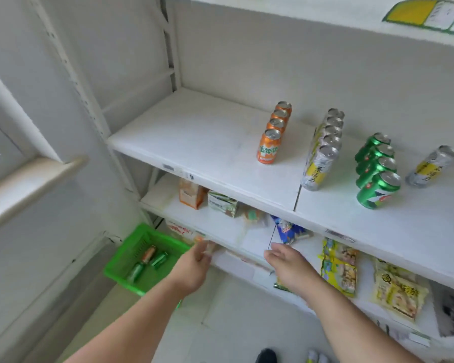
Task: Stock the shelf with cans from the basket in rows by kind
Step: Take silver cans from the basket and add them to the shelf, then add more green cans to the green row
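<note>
On the white shelf [199,142] stand three rows of cans: orange cans [273,134], silver-and-yellow cans [323,150] and green cans [376,171]. One more silver-and-yellow can [430,166] stands alone at the right. The green basket [121,271] sits on the floor at lower left. It holds one orange can [149,253] and two green cans [159,259] lying down. My left hand [194,263] reaches toward the basket, fingers relaxed, holding nothing. My right hand [288,265] hovers open in front of the lower shelves.
The lower shelves carry an orange carton [190,192], small boxes [222,203], a blue snack bag [288,230] and yellow snack packets [341,265]. A window sill [29,184] juts out at left. An upper shelf [325,14] hangs overhead. Shoes [266,356] show at the bottom.
</note>
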Motion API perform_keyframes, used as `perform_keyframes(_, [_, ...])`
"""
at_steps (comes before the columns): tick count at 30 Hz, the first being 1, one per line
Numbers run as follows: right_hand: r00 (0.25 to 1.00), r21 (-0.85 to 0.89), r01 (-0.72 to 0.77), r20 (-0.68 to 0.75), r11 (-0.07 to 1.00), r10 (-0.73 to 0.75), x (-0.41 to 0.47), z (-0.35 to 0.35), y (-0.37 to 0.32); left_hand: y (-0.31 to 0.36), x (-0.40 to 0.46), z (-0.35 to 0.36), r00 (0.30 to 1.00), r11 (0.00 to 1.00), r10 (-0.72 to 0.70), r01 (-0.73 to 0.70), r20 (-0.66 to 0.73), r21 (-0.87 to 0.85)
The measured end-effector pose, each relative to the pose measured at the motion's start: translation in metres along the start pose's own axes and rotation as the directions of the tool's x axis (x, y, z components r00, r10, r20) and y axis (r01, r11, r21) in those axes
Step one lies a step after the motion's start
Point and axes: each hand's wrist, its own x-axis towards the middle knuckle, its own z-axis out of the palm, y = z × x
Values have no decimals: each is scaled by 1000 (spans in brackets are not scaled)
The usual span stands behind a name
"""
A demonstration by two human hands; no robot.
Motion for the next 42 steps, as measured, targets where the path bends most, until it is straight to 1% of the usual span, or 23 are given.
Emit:
perform_keyframes(3, [990, -101, -15, 137, 995, 29, 10, 34, 2, -43, -17, -11, 987, 989, -147, 147, -67, 2])
perform_keyframes(7, [975, -125, 10, 220, 992, 18, 20, 58, 0, -66, -31, -20, 950, 958, -285, 288, -126, 7])
perform_keyframes(11, [969, -85, 7, 248, 996, 14, 34, 72, 4, -75, -37, -31, 917, 927, -358, 372, -174, 56])
perform_keyframes(15, [959, -80, -20, 281, 997, 42, 46, 86, 10, -88, -38, -40, 886, 895, -417, 440, -202, 79])
perform_keyframes(22, [970, -56, -69, 228, 996, 80, 72, 119, -11, -118, -15, -72, 888, 889, -428, 447, -168, 97])
perform_keyframes(26, [976, -60, -112, 180, 992, 121, 97, 157, -28, -149, 15, -106, 894, 889, -437, 446, -99, 102])
perform_keyframes(31, [966, -75, -231, 100, 970, 238, 126, 246, -47, -212, 57, -169, 897, 894, -441, 440, -8, 82])
perform_keyframes(33, [955, -38, -273, 104, 961, 276, 141, 286, -51, -238, 75, -193, 893, 890, -451, 448, 13, 87])
perform_keyframes(36, [938, 64, -340, 93, 938, 334, 171, 338, -51, -271, 100, -225, 872, 868, -490, 485, 26, 106])
perform_keyframes(39, [916, 106, -401, 81, 910, 394, 204, 381, -49, -299, 127, -241, 853, 850, -520, 512, 47, 121])
perform_keyframes(42, [904, 116, -428, 57, 896, 425, 248, 414, -44, -323, 160, -239, 849, 849, -523, 513, 70, 122])
